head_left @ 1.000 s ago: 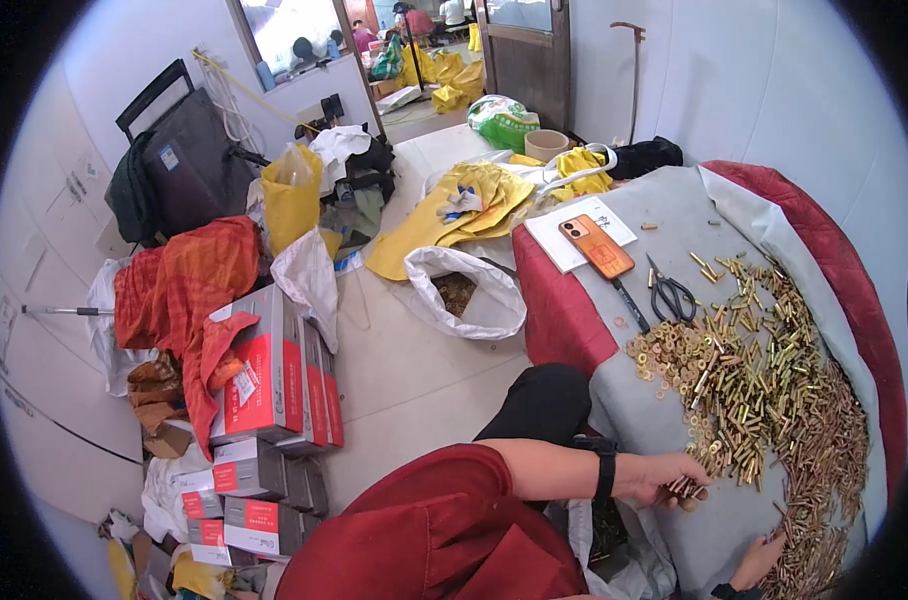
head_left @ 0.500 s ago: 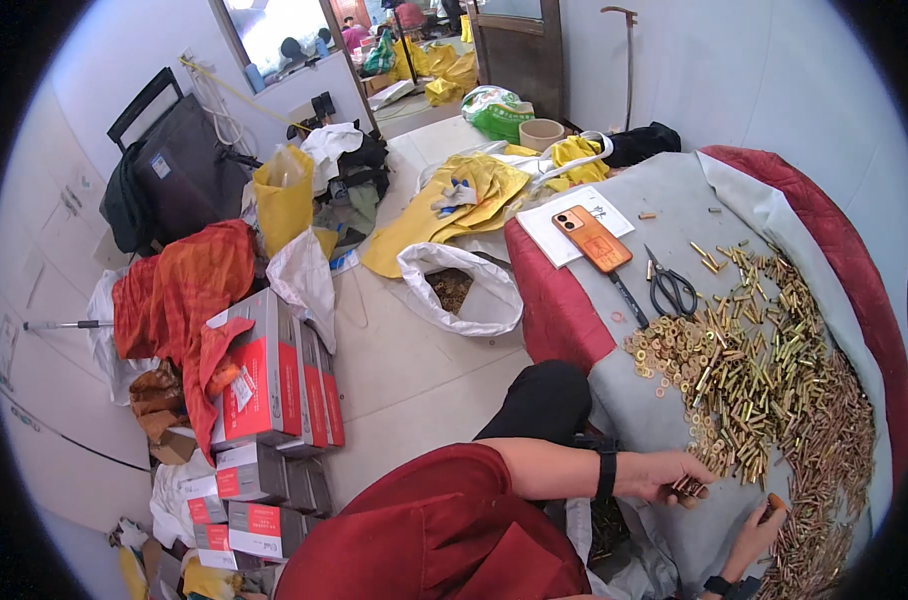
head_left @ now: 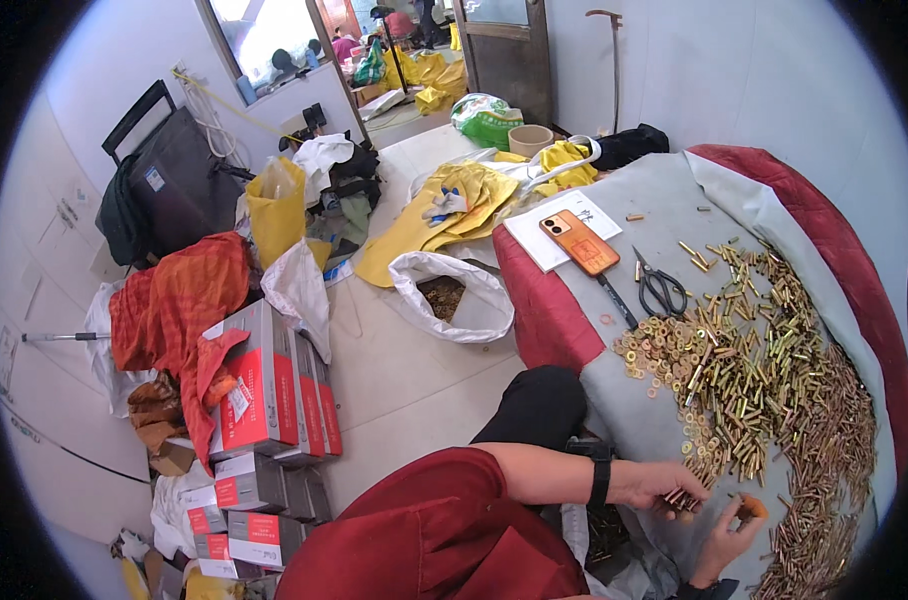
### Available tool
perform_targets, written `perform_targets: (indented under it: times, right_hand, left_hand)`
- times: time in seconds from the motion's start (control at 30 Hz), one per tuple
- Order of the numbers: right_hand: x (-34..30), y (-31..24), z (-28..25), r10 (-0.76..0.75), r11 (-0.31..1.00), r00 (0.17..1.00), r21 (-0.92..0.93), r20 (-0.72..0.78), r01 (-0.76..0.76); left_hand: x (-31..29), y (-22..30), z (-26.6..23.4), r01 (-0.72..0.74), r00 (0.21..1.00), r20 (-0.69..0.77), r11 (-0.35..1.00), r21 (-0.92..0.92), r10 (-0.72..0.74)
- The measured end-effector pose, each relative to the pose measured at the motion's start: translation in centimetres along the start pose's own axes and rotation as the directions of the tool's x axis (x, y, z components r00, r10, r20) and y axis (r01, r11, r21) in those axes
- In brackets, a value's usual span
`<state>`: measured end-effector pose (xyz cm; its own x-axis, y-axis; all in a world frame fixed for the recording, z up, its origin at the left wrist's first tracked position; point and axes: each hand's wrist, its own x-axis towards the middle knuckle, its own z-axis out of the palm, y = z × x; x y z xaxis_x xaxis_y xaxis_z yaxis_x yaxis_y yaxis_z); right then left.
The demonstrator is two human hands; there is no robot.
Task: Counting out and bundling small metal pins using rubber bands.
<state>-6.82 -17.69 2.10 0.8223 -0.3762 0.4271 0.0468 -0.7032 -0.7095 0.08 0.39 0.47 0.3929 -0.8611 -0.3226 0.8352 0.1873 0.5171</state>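
My left hand is closed around a small bunch of thin brass-coloured metal pins, their ends poking out between the fingers. Close beside it on the right is my right hand, fingers curled, with an orange covering at a fingertip. Whatever its fingers pinch is too small to make out. Spread over the grey-covered table beyond both hands is a heap of brass-coloured metal tubes and pins. Flat washers lie at the heap's left edge.
Scissors, an orange phone and white paper lie on the table's far left part. A white sack of metal parts stands open on the floor. Grey-and-red boxes are stacked at left. A lidless bin-like tub stands behind.
My right hand has moved left, away from the heap's edge and up close to my left hand. My left hand, still holding the pins, has shifted slightly. The whole view has shifted a little.
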Motion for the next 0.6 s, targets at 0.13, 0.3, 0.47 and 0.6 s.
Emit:
perform_targets:
  times: [0.13, 0.3, 0.47, 0.6]
  right_hand:
    - [-1.7, -2.3, 0.5, -0.115, 0.987, 0.992, 0.118, 0.059, 0.108]
    - [-2.5, -1.3, 0.8, -0.22, 0.96, 0.965, 0.207, 0.142, 0.188]
    - [-2.1, -3.5, 0.4, -0.182, 0.968, 0.966, 0.207, 0.183, 0.143]
    - [-2.2, -3.9, 0.3, -0.198, 0.967, 0.959, 0.2, 0.204, 0.157]
  left_hand:
    - [0.0, -0.5, 0.5, 0.045, 0.999, 0.022, 0.999, 0.02, -0.046]
    - [0.3, -0.7, 0.7, 0.062, 0.998, 0.002, 0.995, 0.081, -0.062]
    - [0.0, -0.2, 1.2, 0.055, 0.998, 0.005, 0.995, -0.084, -0.055]
    - [0.9, -0.5, -0.1, 0.103, 0.994, 0.05, 0.978, -0.183, -0.095]
